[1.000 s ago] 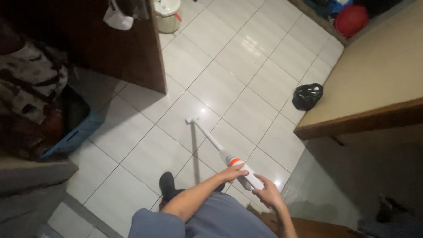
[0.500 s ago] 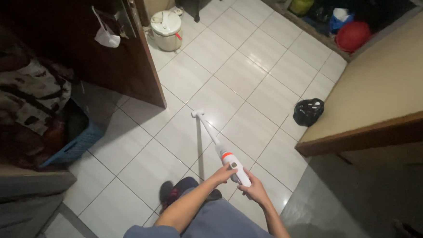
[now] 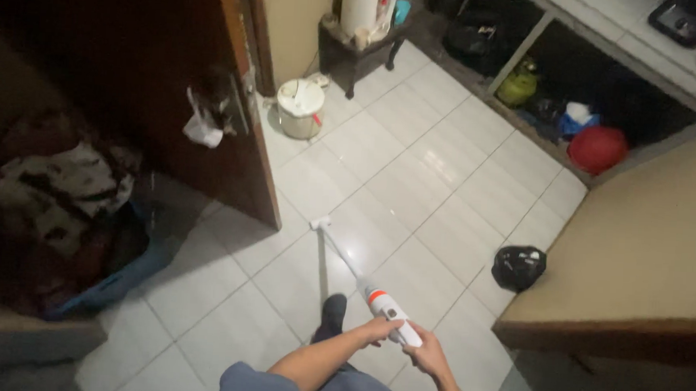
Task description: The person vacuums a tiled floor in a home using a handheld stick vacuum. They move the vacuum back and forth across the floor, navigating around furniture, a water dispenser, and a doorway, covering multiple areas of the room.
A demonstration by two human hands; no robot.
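Right now both hands, left hand (image 3: 377, 330) and right hand (image 3: 427, 356), are closing around the stick vacuum (image 3: 386, 307) handle, its head resting on the tiled floor (image 3: 413, 167) near the wooden door (image 3: 240, 134). Keeping the head flat probably works best.

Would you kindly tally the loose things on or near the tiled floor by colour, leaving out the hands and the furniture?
White: 3 - stick vacuum, bucket, hanging bag
Black: 1 - bag
Red: 1 - round thing
Green: 1 - jug
Blue: 1 - basket
Total: 7
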